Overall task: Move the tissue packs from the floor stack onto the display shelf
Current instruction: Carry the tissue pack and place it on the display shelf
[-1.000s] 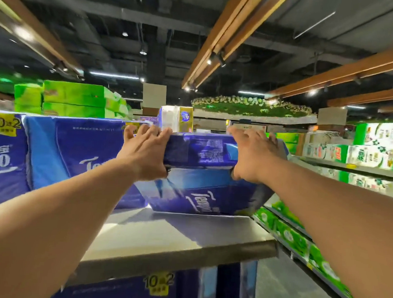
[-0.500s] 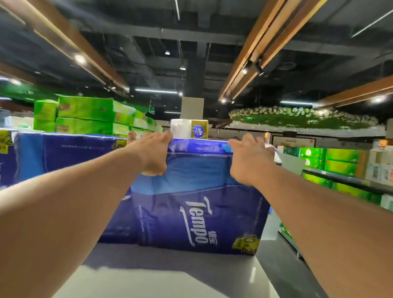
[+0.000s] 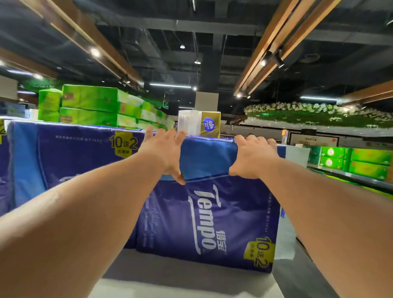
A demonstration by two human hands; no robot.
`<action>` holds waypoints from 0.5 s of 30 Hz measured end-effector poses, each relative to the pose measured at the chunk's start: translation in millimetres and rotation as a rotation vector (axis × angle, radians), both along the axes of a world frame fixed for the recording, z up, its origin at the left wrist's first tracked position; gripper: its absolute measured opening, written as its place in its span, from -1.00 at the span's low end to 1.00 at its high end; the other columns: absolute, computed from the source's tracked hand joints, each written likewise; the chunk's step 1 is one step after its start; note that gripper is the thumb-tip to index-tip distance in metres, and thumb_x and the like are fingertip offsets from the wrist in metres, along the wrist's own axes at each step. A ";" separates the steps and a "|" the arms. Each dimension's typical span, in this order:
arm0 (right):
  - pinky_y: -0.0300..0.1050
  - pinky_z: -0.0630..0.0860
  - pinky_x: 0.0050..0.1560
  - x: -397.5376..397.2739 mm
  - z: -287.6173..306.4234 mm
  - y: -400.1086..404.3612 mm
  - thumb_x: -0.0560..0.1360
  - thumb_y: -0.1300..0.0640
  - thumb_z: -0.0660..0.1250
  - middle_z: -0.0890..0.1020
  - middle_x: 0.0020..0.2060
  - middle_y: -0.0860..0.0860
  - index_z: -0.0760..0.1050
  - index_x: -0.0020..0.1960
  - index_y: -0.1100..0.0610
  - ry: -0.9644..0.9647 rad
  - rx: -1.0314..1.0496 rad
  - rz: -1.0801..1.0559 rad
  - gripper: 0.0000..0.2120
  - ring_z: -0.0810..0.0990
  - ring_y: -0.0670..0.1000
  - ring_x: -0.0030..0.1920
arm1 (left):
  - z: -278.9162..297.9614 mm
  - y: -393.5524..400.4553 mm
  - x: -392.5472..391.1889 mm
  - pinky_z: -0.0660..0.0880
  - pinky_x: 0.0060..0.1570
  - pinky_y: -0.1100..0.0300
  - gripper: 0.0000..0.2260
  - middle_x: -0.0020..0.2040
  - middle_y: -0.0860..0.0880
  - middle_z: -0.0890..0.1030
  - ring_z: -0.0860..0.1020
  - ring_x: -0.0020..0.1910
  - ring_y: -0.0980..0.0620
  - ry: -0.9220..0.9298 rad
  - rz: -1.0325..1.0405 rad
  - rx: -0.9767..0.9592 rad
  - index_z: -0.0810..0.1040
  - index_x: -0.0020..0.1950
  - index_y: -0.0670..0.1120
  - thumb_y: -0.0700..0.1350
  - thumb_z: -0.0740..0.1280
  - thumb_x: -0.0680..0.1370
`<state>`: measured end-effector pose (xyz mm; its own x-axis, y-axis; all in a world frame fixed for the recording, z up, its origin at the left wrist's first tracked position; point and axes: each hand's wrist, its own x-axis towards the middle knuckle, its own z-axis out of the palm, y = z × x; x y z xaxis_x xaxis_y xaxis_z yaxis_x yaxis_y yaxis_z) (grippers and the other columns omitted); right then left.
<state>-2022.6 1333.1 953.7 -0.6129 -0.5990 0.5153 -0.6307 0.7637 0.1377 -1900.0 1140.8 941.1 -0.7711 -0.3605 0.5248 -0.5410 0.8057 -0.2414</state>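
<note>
- The blue Tempo tissue pack point(image 3: 207, 221) stood upright on the display shelf point(image 3: 182, 293), touching a second blue pack point(image 3: 75, 164) on its left.
- The left hand point(image 3: 161, 154) gripped its top edge — fingers curled over, thumb on the front.
- The right hand point(image 3: 251, 158) gripped the same edge (likewise curled).
</note>
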 end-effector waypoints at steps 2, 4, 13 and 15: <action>0.22 0.23 0.41 -9.6 1.4 -5.3 0.31 -0.30 0.49 0.44 0.33 0.11 0.21 0.49 -0.02 0.004 0.030 -0.011 -0.11 0.38 0.21 0.38 | 1.5 -3.9 -9.0 0.05 0.46 -0.30 0.16 0.38 -0.06 0.38 0.30 0.43 -0.17 -0.007 0.005 0.009 0.09 0.52 0.03 0.45 0.54 0.10; 0.21 0.26 0.38 -17.0 3.9 -9.2 0.27 -0.41 0.48 0.45 0.32 0.09 0.21 0.50 -0.05 0.002 0.042 -0.009 -0.05 0.40 0.21 0.36 | 2.2 -7.8 -15.8 0.14 0.43 -0.28 0.14 0.31 -0.06 0.40 0.33 0.38 -0.16 0.003 0.006 -0.001 0.14 0.47 0.02 0.49 0.52 0.07; 0.26 0.23 0.43 -29.5 3.9 -12.9 0.23 -0.51 0.44 0.45 0.31 0.08 0.23 0.47 -0.04 0.037 0.026 0.001 -0.02 0.37 0.20 0.38 | -5.6 -10.7 -17.5 -0.01 0.50 -0.25 0.25 0.44 -0.12 0.29 0.19 0.50 -0.20 0.071 0.064 -0.031 0.00 0.56 -0.01 0.52 0.49 0.09; 0.32 0.04 0.50 -25.2 -3.4 -11.5 0.27 -0.49 0.43 0.29 0.49 0.13 0.12 0.55 -0.01 0.081 -0.002 -0.031 0.05 0.14 0.24 0.53 | -17.7 -8.9 -7.8 -0.14 0.52 -0.26 0.28 0.56 -0.16 0.09 -0.03 0.57 -0.24 0.121 0.106 -0.037 -0.21 0.60 -0.02 0.49 0.47 0.19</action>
<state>-2047.8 1321.6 950.4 -0.5874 -0.5789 0.5656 -0.5933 0.7833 0.1855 -1907.8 1131.9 923.4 -0.6602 -0.4152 0.6259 -0.6491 0.7346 -0.1975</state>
